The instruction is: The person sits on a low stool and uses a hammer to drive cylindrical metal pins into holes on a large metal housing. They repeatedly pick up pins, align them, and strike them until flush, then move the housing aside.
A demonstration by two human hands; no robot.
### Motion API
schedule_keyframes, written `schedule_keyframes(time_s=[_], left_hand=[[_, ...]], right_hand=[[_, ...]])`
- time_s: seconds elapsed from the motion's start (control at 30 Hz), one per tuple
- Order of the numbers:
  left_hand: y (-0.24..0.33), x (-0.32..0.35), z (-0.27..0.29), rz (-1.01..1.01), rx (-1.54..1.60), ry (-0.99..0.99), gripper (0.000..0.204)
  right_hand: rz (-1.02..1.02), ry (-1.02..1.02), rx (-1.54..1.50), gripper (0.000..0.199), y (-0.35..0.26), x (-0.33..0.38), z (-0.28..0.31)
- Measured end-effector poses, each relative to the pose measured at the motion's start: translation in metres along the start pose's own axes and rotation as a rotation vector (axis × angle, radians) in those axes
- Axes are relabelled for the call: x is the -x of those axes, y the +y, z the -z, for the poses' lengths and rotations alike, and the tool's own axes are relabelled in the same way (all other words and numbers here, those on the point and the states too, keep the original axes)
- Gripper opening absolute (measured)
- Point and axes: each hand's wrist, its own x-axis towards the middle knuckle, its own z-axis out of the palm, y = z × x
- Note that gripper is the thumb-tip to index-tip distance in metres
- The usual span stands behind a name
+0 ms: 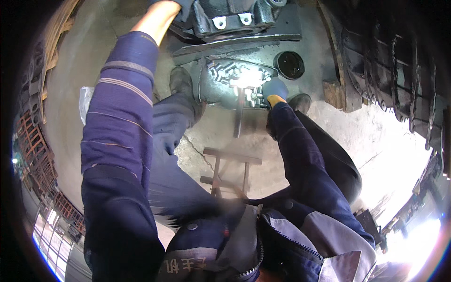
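My left hand [182, 8], in a dark glove, reaches to the left side of a large dark metal casting [232, 22] at the top edge. Its fingers are cut off or hidden there. My right hand [275, 88], in a blue glove, is at the right side of a pile of short shiny metal cylinders [224, 70]. Its fingers do not show clearly, so what it grips is hidden. The cylinders lie on a dark flat sheet [211, 91] between my feet. A dark bar [239, 117] sticks out of the pile toward me, its far end lost in glare.
A round black bowl [289, 65] with dark contents stands right of the sheet. The casting rests on a dark plate [289, 30]. A low metal frame [230, 157] stands between my legs. Dark ribbed castings [390, 70] line the right; rusty racks [35, 136] line the left.
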Motion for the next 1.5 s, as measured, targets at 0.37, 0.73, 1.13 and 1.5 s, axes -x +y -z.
schedule_keyframes(time_s=[0.37, 0.73, 1.13, 1.5], left_hand=[[-0.004, -0.008, 0.024, 0.081, 0.167, -0.356, 0.066], [0.054, 0.072, 0.111, -0.716, 0.732, -0.159, 0.031], [0.074, 0.124, 0.129, 0.165, 1.882, -0.639, 0.030], [0.079, 0.125, 0.127, 0.449, 2.083, -0.750, 0.031]], right_hand=[[0.248, 0.038, -0.005, 0.031, -0.011, 0.019, 0.071], [0.810, 0.320, -0.641, 0.033, -0.071, 0.197, 0.304], [0.867, 0.686, -0.628, 0.039, -0.083, 0.215, 0.306], [0.870, 0.736, -0.474, 0.037, -0.083, 0.216, 0.310]])
